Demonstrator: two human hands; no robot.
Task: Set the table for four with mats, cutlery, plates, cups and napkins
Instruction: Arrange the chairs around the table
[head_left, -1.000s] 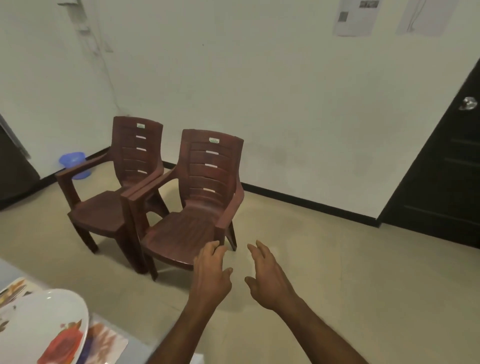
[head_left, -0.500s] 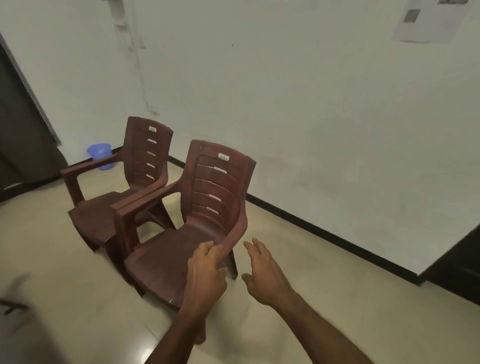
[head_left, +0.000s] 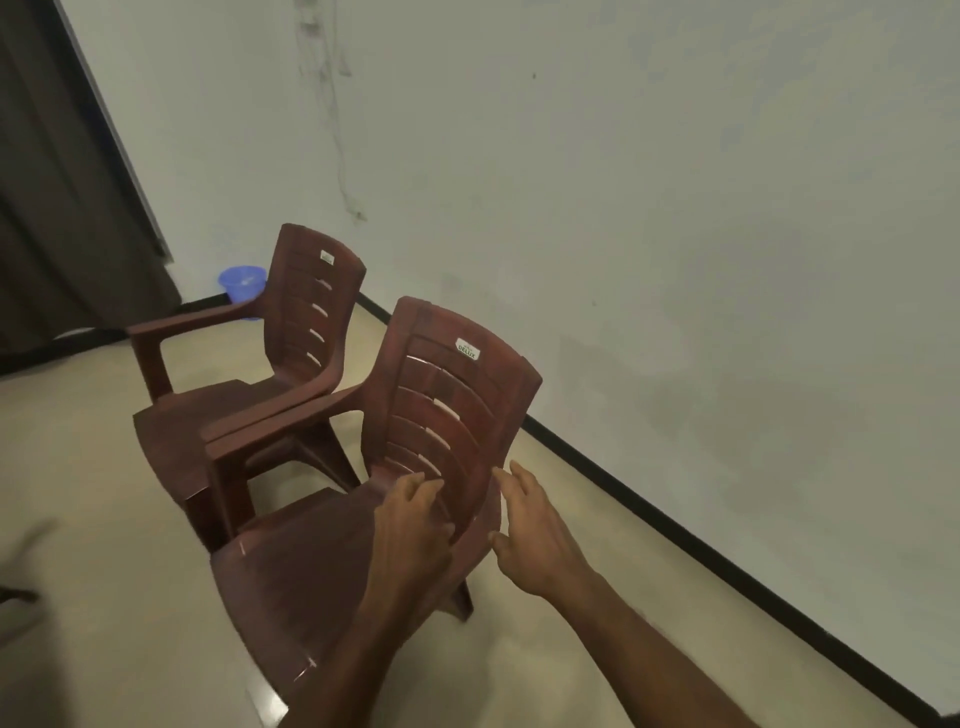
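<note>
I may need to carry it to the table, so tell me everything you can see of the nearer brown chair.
The nearer chair looks like moulded dark reddish-brown plastic: a curved, slotted backrest with a small white label near the top, two armrests and a broad seat. It stands upright on the beige floor, near the white wall, its armrest against the farther chair. The left hand reaches over its seat and the right hand beside its backrest; whether either touches is unclear.

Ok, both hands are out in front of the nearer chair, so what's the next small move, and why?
Probably close both hands on the nearer chair: the left hand and right hand flank the base of its backrest, fingers loose, gripping nothing. The far chair sits beside it against the wall, so lifting this one towards the table seems likely.
</note>
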